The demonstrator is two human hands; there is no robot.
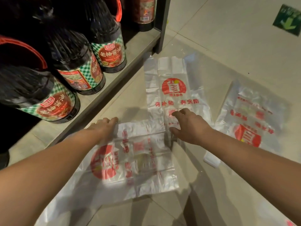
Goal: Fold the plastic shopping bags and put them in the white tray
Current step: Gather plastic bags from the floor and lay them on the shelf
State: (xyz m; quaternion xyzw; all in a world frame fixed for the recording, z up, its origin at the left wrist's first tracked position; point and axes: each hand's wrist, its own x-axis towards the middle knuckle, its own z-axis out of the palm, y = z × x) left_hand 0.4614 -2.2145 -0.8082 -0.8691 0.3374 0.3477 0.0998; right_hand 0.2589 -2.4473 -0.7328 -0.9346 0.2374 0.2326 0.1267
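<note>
Three bags (172, 88) read "有补贴 有奖励"; bottles (109, 53) read "老抽酱油".

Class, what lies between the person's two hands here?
In the head view, the top edge of the near bag fills the stretch between the left hand and right hand.

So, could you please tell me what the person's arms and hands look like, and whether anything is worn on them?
Both are bare: no sleeves reach the left forearm or right forearm, and the left hand and right hand show no gloves, watch or rings.
</note>
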